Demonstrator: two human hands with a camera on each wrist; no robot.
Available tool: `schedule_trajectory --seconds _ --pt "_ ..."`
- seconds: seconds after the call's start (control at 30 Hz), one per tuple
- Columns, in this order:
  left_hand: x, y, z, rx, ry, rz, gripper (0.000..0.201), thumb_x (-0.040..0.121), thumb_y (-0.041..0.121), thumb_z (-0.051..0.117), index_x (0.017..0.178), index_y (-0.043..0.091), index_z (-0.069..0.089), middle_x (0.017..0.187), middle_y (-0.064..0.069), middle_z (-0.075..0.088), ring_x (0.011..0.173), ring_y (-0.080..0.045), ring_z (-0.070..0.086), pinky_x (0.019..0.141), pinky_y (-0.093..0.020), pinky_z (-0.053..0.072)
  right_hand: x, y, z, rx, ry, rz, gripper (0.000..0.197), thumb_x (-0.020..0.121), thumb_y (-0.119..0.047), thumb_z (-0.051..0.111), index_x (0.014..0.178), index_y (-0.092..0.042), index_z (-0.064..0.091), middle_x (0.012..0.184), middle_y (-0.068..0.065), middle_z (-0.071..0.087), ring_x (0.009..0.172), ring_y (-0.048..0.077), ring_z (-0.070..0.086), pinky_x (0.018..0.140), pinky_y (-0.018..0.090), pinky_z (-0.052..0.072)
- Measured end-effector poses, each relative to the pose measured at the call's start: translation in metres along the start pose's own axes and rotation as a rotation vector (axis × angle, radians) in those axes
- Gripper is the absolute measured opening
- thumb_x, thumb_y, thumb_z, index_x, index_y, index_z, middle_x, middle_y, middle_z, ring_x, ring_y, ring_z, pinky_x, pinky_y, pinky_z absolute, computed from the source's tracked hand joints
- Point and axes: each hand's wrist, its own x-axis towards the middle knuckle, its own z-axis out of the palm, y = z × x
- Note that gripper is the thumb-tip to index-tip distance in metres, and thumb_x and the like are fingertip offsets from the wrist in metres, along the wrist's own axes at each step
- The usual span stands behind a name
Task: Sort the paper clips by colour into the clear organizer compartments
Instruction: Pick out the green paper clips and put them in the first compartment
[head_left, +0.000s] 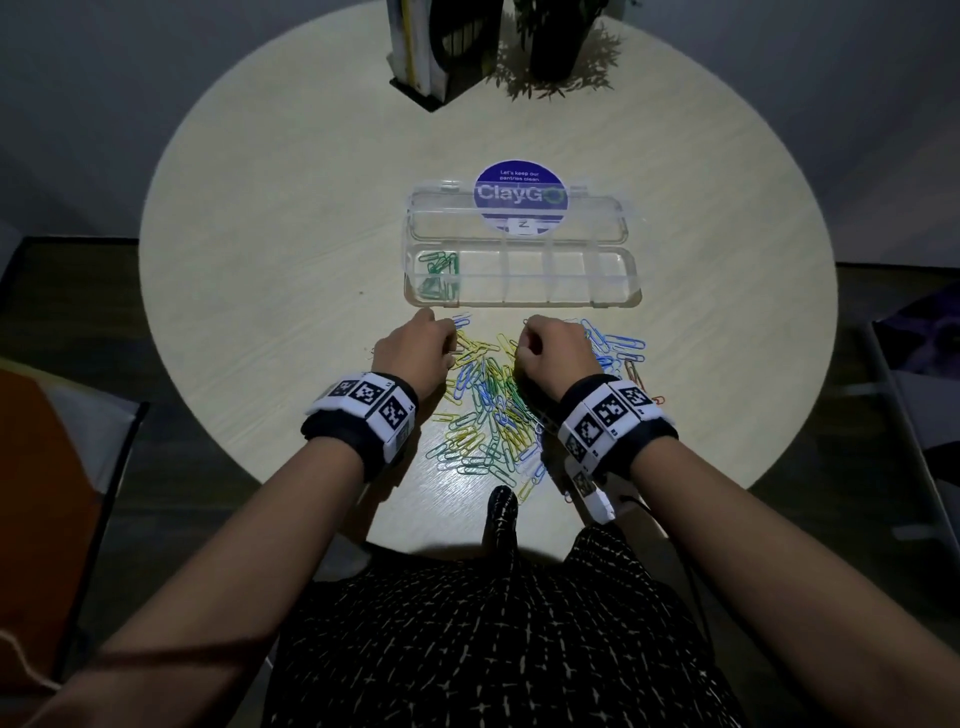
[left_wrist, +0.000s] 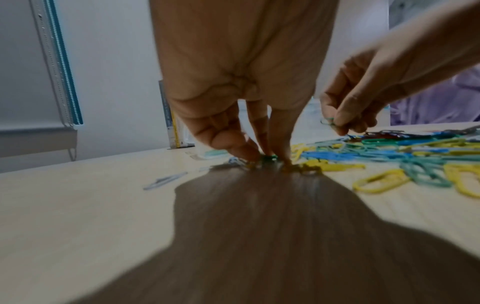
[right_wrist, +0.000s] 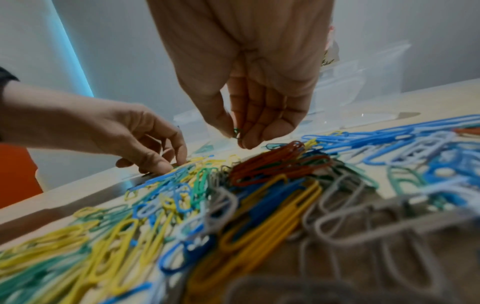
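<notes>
A heap of yellow, blue, green, white and red paper clips (head_left: 493, 405) lies on the round table in front of me. Behind it stands the clear organizer (head_left: 522, 278) with its lid folded back; several green clips (head_left: 439, 275) fill its leftmost compartment. My left hand (head_left: 415, 345) is down at the heap's left edge, fingertips (left_wrist: 270, 158) pinching a green clip against the table. My right hand (head_left: 550, 345) hovers just above the heap and pinches a green clip (right_wrist: 237, 131) between thumb and fingers.
A purple round sticker (head_left: 519, 195) shows through the organizer's lid. A dark holder (head_left: 441, 47) and a potted plant (head_left: 558, 41) stand at the table's far edge. An orange chair (head_left: 47, 519) is at my left. The table edge is close to my body.
</notes>
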Motion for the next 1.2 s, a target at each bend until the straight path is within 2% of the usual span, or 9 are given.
schedule_trajectory --seconds 0.13,0.27,0.47,0.6,0.73,0.83,0.9,1.07,1.2 --pt "0.002 0.007 0.003 0.023 0.0 0.016 0.019 0.088 0.001 0.046 0.095 0.01 0.061 0.111 -0.01 0.05 0.097 -0.032 0.057 0.07 -0.034 0.037 -0.003 0.003 0.0 0.031 -0.015 -0.009 0.016 0.085 -0.006 0.05 0.094 -0.003 0.064 0.1 0.018 0.068 0.103 0.033 0.057 0.084 0.032 0.044" --pt "0.003 0.005 0.004 -0.099 0.04 -0.002 0.01 0.092 0.008 0.049 0.089 0.01 0.058 0.106 -0.008 0.057 0.098 -0.028 0.057 0.071 -0.031 0.038 -0.005 0.006 0.002 0.058 -0.021 -0.017 0.017 0.086 -0.005 0.05 0.096 -0.001 0.064 0.101 0.018 0.068 0.104 0.032 0.057 0.085 0.031 0.043" --pt "-0.004 0.001 0.0 -1.342 0.113 -0.247 0.027 0.09 -0.01 0.048 0.076 0.013 0.053 0.054 0.0 0.058 0.048 -0.012 0.048 0.048 -0.023 0.04 -0.001 0.0 0.002 0.203 0.062 -0.02 0.014 0.083 -0.005 0.056 0.089 -0.002 0.068 0.092 0.016 0.071 0.093 0.029 0.063 0.08 0.026 0.045" --pt "-0.005 -0.01 -0.004 -1.733 0.057 -0.287 0.031 0.094 -0.008 0.041 0.094 0.015 0.061 0.058 -0.001 0.058 0.041 -0.003 0.049 0.045 -0.013 0.043 0.004 -0.019 -0.004 0.252 0.147 -0.073 0.013 0.082 -0.003 0.058 0.088 -0.002 0.07 0.097 0.015 0.069 0.091 0.025 0.06 0.086 0.03 0.046" --pt "-0.008 -0.016 -0.005 -2.153 0.019 -0.491 0.037 0.096 0.01 0.035 0.07 0.003 0.06 0.063 -0.007 0.051 0.053 -0.012 0.049 0.051 -0.017 0.044 0.004 -0.046 -0.007 0.374 0.129 -0.198 0.01 0.08 -0.003 0.063 0.084 -0.002 0.072 0.079 0.011 0.069 0.07 0.012 0.054 0.075 0.023 0.045" --pt "-0.009 -0.015 -0.002 -2.237 -0.05 -0.599 0.036 0.098 0.027 0.033 0.078 0.002 0.051 0.064 -0.009 0.055 0.059 -0.015 0.051 0.052 -0.019 0.047 0.002 -0.065 -0.002 0.394 0.006 -0.295 0.01 0.08 -0.003 0.066 0.086 -0.002 0.073 0.075 0.0 0.061 0.06 -0.002 0.048 0.062 0.003 0.038" --pt "-0.008 -0.012 -0.002 -2.255 -0.126 -0.663 0.04 0.1 0.031 0.032 0.08 0.002 0.051 0.052 -0.006 0.056 0.043 -0.012 0.052 0.042 -0.015 0.047 0.003 -0.072 0.001 0.387 -0.04 -0.319 0.011 0.081 -0.004 0.066 0.09 -0.001 0.072 0.078 0.0 0.061 0.062 -0.002 0.048 0.059 0.0 0.038" --pt "-0.007 -0.027 0.003 -2.078 -0.219 -0.722 0.07 0.101 0.031 0.024 0.034 0.016 0.039 0.03 0.005 0.029 0.021 -0.008 0.026 0.029 -0.011 0.016 0.022 -0.058 0.012 0.196 0.017 -0.16 0.016 0.084 -0.006 0.057 0.09 -0.003 0.071 0.095 0.015 0.072 0.092 0.026 0.064 0.084 0.027 0.047" --pt "-0.016 -0.042 0.004 -2.097 -0.14 -0.755 0.047 0.102 0.027 0.024 0.057 0.018 0.034 0.027 0.005 0.023 0.019 -0.005 0.021 0.026 -0.014 0.011 0.026 -0.047 0.028 -0.136 -0.17 -0.167 0.014 0.086 -0.008 0.055 0.092 -0.002 0.066 0.106 0.017 0.063 0.102 0.032 0.057 0.084 0.034 0.046"
